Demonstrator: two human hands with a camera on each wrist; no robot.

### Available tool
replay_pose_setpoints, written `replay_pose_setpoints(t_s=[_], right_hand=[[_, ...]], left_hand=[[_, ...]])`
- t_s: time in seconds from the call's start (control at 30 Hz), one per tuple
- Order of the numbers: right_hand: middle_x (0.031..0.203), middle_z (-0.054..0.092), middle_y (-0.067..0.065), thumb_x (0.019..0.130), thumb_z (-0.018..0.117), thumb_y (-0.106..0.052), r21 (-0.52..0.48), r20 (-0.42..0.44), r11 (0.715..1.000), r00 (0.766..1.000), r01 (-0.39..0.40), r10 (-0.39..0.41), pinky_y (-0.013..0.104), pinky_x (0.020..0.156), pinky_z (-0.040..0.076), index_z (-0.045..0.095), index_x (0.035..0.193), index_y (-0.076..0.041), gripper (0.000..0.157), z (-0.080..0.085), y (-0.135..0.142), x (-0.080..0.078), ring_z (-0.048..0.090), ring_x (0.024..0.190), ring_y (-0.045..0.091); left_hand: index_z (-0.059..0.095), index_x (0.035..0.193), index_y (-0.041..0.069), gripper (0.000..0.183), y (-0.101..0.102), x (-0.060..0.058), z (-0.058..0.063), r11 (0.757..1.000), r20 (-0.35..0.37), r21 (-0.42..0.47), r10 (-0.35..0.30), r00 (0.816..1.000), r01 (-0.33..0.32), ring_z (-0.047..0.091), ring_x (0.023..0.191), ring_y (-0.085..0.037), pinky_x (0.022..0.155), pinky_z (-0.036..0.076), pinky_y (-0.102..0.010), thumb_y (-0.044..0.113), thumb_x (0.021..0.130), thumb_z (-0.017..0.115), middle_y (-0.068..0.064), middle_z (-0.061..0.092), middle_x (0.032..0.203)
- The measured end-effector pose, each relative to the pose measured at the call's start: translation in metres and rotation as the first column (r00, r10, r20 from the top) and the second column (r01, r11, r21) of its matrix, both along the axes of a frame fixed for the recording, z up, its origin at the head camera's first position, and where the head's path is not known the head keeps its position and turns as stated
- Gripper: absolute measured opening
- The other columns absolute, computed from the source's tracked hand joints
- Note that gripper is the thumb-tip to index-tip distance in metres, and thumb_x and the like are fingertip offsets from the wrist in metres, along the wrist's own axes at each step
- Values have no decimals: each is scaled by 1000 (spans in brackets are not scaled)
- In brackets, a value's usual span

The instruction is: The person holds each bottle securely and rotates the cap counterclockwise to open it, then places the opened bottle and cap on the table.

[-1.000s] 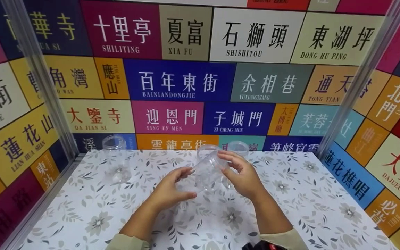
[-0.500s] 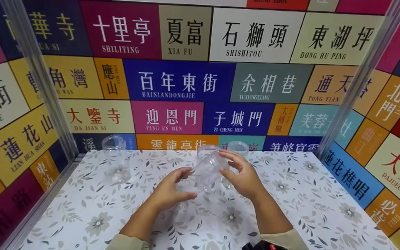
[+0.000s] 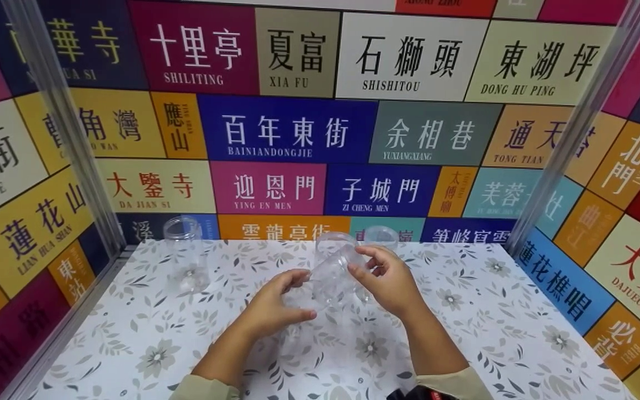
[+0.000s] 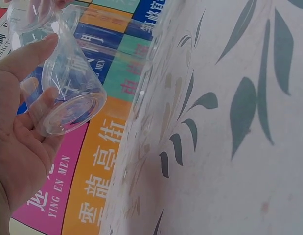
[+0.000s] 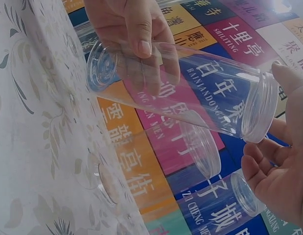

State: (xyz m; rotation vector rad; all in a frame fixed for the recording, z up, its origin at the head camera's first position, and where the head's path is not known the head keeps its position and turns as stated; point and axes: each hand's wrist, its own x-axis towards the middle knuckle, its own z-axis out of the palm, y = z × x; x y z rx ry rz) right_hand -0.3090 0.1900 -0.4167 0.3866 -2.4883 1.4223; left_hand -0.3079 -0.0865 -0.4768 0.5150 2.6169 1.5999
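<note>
A clear plastic jar (image 3: 328,282) is held tilted above the table between both hands, its mouth end up toward the right. My left hand (image 3: 273,304) grips the base end, thumb on the near side and fingers on the far side, as the left wrist view shows. My right hand (image 3: 391,282) pinches the mouth end with thumb and fingers. A thicker, frosted-looking band (image 5: 261,107) rings that end; I cannot tell surely whether it is a lid or the rim. No contents can be made out inside the jar.
Just behind the held jar, two more clear jars (image 3: 335,239) (image 3: 381,236) stand upright, partly hidden. Another clear jar (image 3: 186,258) stands at the table's back left. The floral-patterned table (image 3: 159,355) is bordered by walls of colourful sign panels (image 3: 286,130) and metal posts (image 3: 78,128).
My right hand's fingers have curled in and shifted slightly lower around the jar's mouth end. The left hand and the other jars stay about where they were.
</note>
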Motion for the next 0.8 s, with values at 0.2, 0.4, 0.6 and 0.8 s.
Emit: replay_pose_setpoints(t_s=[0.2, 0.4, 0.6, 0.8], right_hand=[[143, 67, 4, 97, 79, -32, -41, -14, 997, 998, -58, 58, 26, 87, 60, 73, 139, -19, 44, 1, 0, 2, 65, 111, 22], [159, 59, 2, 101, 71, -19, -66, -59, 986, 987, -153, 150, 49, 119, 51, 69, 144, -16, 43, 0, 1, 2, 54, 147, 27], [162, 56, 3, 99, 64, -3, -105, -84, 970, 973, -221, 213, 50, 130, 37, 67, 145, -14, 48, -2, 2, 1, 44, 158, 27], [164, 54, 3, 98, 61, 2, -131, -82, 961, 969, -242, 232, 49, 131, 34, 67, 146, -13, 50, -2, 2, 2, 42, 159, 27]], left_hand=[[56, 152, 33, 83, -1, -1, -1, 1000, -22, 7, 0, 1000, 1, 54, 148, -27, 128, 39, -58, 38, 79, 96, 6, 63, 152], [55, 154, 27, 84, -2, -2, -2, 1000, -33, 16, -3, 999, 3, 54, 148, -26, 128, 38, -58, 39, 81, 95, 4, 63, 152], [56, 152, 35, 82, -3, -2, -1, 1000, -12, 17, -1, 1000, 1, 53, 148, -27, 129, 38, -58, 45, 80, 95, 5, 63, 152], [55, 151, 36, 83, -3, -2, -1, 1000, -3, 11, 2, 1000, -2, 53, 149, -26, 129, 37, -58, 44, 79, 95, 6, 63, 152]])
